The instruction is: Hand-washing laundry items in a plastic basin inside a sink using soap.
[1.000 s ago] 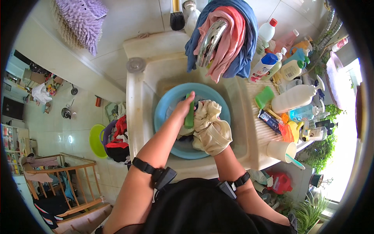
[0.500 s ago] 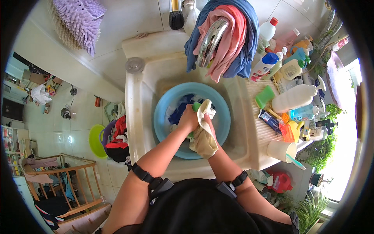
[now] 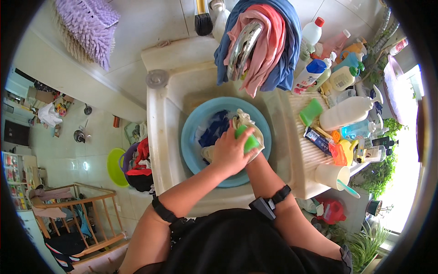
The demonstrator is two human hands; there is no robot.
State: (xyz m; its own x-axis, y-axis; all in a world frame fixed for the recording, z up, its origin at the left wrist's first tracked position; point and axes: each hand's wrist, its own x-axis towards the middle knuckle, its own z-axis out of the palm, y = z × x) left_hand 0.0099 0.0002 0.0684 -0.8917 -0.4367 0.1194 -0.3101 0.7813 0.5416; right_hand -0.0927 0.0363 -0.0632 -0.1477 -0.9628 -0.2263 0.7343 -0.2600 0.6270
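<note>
My left hand (image 3: 231, 150) is closed on a green bar of soap (image 3: 250, 144), pressing it against a cream cloth (image 3: 257, 129). Beneath that cloth lies my right hand (image 3: 258, 165), which supports and grips it; its fingers are mostly hidden. Both hands are over a light blue basin (image 3: 190, 169). Dark blue fabric (image 3: 215, 131) lies in sudsy water inside, beside more cream fabric.
The basin stands in a beige sink (image 3: 159, 173). Pink and blue cloths (image 3: 273, 50) hang over a metal faucet. On the ribbed ledge (image 3: 299, 160) at right are several bottles, another green bar (image 3: 311, 112) and a white cup (image 3: 329, 176). Laundry (image 3: 139, 160) sits in a tub at left.
My left hand has come over the cloth, bringing the soap bar onto it. The cloth, hanging lower before, is now gathered over my right hand, slightly farther right.
</note>
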